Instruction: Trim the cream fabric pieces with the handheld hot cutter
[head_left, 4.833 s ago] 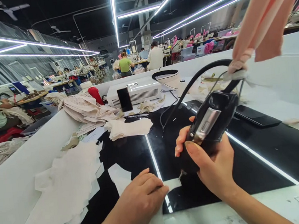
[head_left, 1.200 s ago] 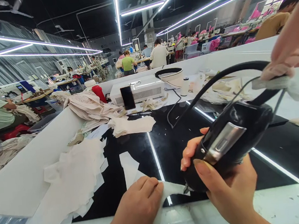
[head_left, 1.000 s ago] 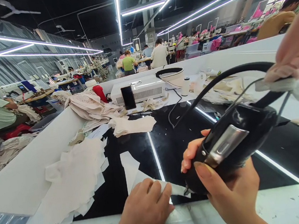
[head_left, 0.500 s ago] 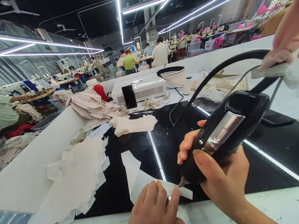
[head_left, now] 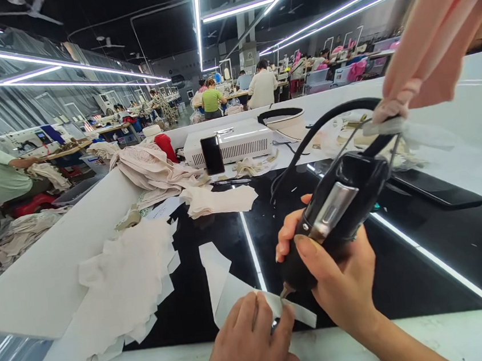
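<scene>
My right hand (head_left: 341,273) is wrapped round a black corded hand tool (head_left: 340,204) with a silver lever on its side. The tool's pointed metal tip (head_left: 286,290) meets, or hovers just over, a folded white fabric piece (head_left: 226,288) on the black tabletop (head_left: 280,228). Close to the tip, my left hand (head_left: 252,334) presses the same piece down with bent fingers, index fingertip beside the tip. Part of the fabric is hidden under that hand. A pink cloth strip (head_left: 425,52) is tied to the tool's upper end.
A pile of pale cut fabric pieces (head_left: 123,290) lies at left, a smaller stack (head_left: 221,200) further back. Behind stand a vented white box (head_left: 228,141), a phone (head_left: 212,155) and a round container (head_left: 284,124). White side boards (head_left: 61,268) edge the table. A black cable (head_left: 329,119) loops behind the tool.
My right hand has shifted the tool slightly left, and its tip is now higher and nearer the fold. The pink strip has swung left. My left hand stays on the fabric.
</scene>
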Demonstrator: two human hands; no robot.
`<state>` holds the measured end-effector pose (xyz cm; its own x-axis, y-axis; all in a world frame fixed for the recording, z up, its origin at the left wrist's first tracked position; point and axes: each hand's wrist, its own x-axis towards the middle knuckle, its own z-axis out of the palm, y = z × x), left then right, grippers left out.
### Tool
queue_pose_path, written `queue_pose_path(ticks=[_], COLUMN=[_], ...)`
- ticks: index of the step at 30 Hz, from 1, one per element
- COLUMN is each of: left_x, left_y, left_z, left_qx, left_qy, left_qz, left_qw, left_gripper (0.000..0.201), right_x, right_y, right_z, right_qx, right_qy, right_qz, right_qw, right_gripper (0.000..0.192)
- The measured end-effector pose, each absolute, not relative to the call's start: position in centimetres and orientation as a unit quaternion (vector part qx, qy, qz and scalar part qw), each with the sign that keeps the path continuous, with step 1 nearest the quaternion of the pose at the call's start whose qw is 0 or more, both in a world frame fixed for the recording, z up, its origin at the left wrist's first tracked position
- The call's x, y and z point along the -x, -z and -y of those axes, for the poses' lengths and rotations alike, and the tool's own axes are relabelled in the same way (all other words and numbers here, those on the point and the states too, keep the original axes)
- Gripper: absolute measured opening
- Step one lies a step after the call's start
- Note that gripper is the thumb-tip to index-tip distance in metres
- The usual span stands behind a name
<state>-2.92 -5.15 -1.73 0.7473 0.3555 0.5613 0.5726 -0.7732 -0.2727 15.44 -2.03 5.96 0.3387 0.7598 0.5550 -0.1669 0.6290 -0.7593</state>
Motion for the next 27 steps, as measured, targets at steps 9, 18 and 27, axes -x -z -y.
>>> queue_pose_path(ticks=[9, 18, 27], left_x=[3.4, 4.6, 5.2], left_y=[2.1, -0.9, -0.2], left_z=[4.8, 4.5, 5.0], left_qx=[0.916, 0.934, 0.934], left_qy=[0.256, 0.264, 0.257], left_qz=[0.240, 0.235, 0.245], left_qw=[0.196, 0.054, 0.046], left_gripper=[0.050, 0.032, 0.036], right_x=[-14.0, -14.1, -13.6], right_y=[-6.9, -6.7, -6.7], right_z=[1.7, 3.1, 3.8], right_qx=[0.320, 0.297, 0.304], right_qy=[-0.308, -0.314, -0.309], right_qz=[0.466, 0.469, 0.454], right_qw=[0.765, 0.770, 0.778], right_gripper=[0.022, 0.026, 0.027])
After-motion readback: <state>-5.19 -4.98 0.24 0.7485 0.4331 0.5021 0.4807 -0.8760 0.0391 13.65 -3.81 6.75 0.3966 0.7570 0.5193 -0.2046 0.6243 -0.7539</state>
